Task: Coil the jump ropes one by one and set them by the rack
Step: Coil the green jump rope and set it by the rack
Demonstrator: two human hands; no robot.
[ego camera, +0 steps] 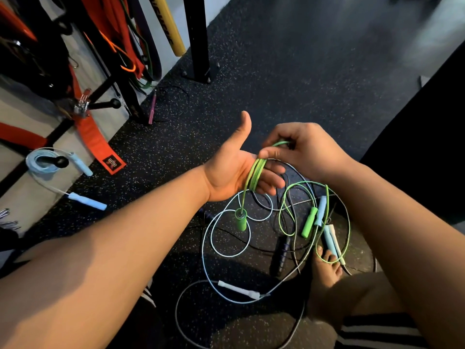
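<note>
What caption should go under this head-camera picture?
The right hand pinches a green jump rope looped around the left hand, its green handle dangling above tangled ropes on the floor.

Speckled black rubber flooring (276, 71) underfoot — an orange strap (93, 139) trailing across it at left, resistance bands (151, 59) hanging above, a yellow pole (168, 26) beside them.

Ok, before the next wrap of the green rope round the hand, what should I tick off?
1. Green jump rope wraps sit round left hand fingers: ok.
2. Right hand has a grip on that rope: ok.
3. Hanging green handle free of the rope pile: cannot tell.
4. Its unwound length clear of that pile: not ok, crosses other cords.
5. Light blue jump rope coiled by the rack: ok.
</note>
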